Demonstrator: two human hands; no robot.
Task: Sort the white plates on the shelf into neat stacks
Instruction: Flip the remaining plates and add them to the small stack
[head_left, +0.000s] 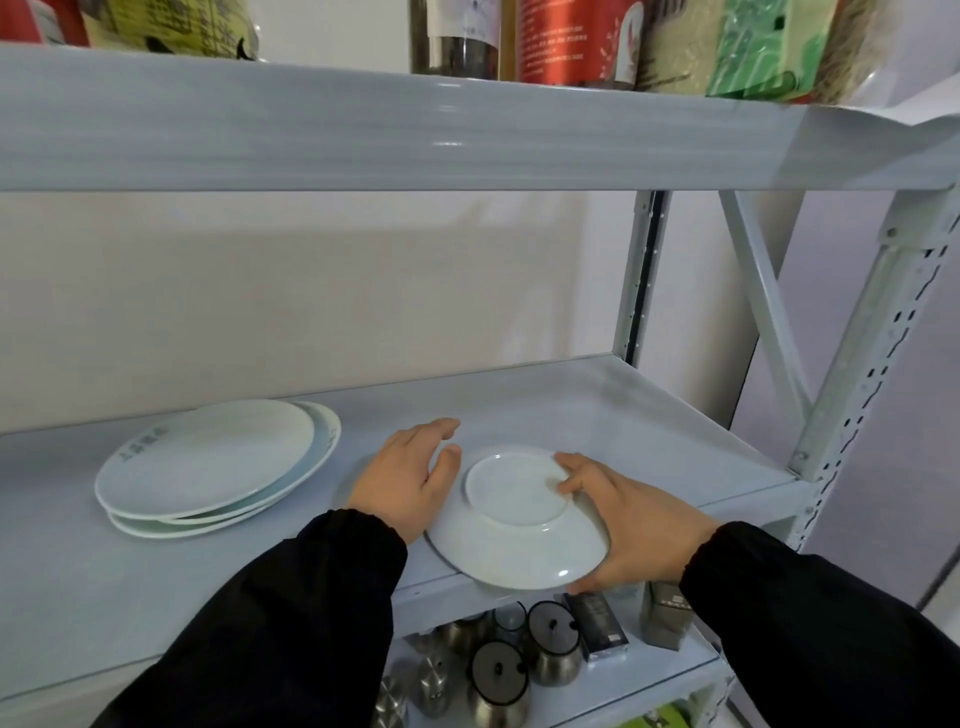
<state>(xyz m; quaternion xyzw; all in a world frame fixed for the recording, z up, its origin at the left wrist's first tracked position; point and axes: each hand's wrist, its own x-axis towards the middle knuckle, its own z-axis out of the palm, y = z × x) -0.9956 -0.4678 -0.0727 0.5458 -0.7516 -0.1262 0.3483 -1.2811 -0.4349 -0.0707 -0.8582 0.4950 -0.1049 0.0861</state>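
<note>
A white plate (519, 540) hangs upside down, tilted, over the front edge of the middle shelf (623, 415). My right hand (634, 525) grips its right rim, thumb on the raised foot ring. My left hand (415, 478) lies flat with straight fingers just left of it, partly covering what looks like another plate's rim (345, 480) on the shelf. To the left sits a loose stack of white plates (208, 462), their edges not lined up; the top one bears small green marks.
The upper shelf board (415, 130) runs close overhead and carries jars and packets. Below, metal pots with dark lids (498, 675) and dark boxes (597, 623) stand. The shelf's right post and cross brace (852, 374) bound the right side.
</note>
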